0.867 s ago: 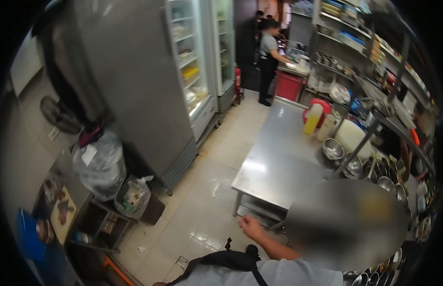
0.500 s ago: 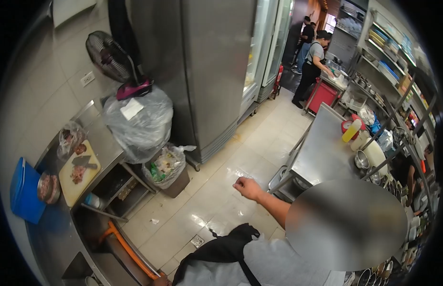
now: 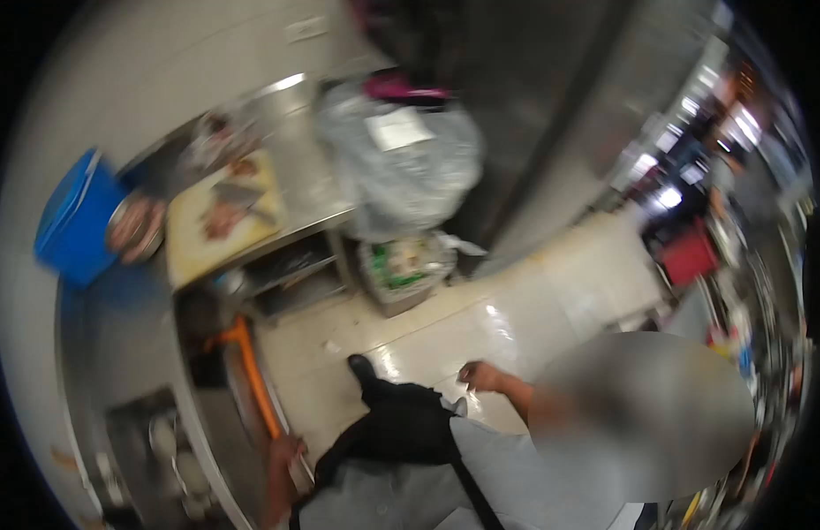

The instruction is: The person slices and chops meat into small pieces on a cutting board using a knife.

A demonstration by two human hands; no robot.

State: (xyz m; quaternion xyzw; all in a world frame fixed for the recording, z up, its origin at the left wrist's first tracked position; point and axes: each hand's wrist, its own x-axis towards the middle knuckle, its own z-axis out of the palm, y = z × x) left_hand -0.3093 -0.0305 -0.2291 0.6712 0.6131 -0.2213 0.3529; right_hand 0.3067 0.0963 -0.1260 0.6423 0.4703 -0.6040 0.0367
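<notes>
Looking down in the head view, you have your left hand, the nearer, at the close end of an orange bar running lengthwise ahead toward the counter, your right hand well apart above the floor, both too blurred to tell spread from closed.

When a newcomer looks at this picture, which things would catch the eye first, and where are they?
Probably the bright blue container at the far left, and near it the pale cutting board with a knife and what look like meat pieces. The orange bar would also stand out: it slants down, left of centre, towards the person's left hand.
</notes>
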